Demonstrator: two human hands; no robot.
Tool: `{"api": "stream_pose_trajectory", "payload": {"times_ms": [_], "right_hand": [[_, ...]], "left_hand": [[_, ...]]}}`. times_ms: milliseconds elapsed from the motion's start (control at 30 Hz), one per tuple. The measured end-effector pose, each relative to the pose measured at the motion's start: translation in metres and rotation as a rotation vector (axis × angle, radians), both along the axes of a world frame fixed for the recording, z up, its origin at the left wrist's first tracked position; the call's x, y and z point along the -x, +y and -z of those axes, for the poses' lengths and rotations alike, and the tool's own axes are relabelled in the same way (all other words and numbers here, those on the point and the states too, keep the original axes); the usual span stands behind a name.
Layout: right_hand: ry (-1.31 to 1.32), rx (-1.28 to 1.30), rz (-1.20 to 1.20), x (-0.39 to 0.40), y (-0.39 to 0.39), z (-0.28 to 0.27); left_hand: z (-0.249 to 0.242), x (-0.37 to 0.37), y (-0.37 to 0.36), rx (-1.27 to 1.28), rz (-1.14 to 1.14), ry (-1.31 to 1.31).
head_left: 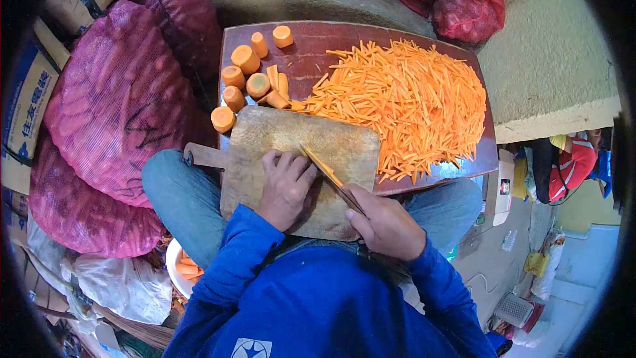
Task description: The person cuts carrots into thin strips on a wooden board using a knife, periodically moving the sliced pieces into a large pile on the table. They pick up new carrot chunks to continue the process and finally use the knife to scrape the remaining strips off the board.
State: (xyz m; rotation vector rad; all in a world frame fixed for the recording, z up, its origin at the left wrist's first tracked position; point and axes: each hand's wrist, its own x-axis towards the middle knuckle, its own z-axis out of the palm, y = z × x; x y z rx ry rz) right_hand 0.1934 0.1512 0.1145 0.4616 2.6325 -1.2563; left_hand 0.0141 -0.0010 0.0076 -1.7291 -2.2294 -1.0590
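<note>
A worn wooden cutting board (265,139) with a handle on its left lies across my lap, against the table edge. My right hand (384,222) is closed round the handle of a knife (341,189), whose blade slants up and left over the board. Orange carrot bits (321,162) cling along the blade. To the left of the blade, my left hand (288,185) presses on the board with its fingers bent and together. Whatever lies beneath those fingers is hidden. Beyond the board, several peeled carrot chunks (246,59) stand at the left, and a large heap of carrot sticks (411,106) spreads to the right.
The dark red table (305,46) carries the carrots. Pink mesh sacks (119,106) crowd the left side. A white bowl (173,265) with carrot pieces sits low beside my left leg. A red mesh bag (467,10) lies behind the table. A person in red (575,166) appears at far right.
</note>
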Motion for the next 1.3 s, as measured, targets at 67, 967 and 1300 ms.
{"api": "stream_pose_trajectory", "payload": {"times_ms": [67,967,1300], "right_hand": [[-0.016,-0.003,-0.003,0.011,-0.001,0.010],[0.127,0.029,-0.001,0.006,0.002,0.010],[0.169,0.043,0.024,0.021,0.001,0.020]], "left_hand": [[-0.003,0.000,-0.001,0.026,0.001,0.021],[0.004,-0.001,-0.002,0.012,-0.018,0.006],[0.006,-0.002,-0.004,-0.015,-0.031,-0.013]]}}
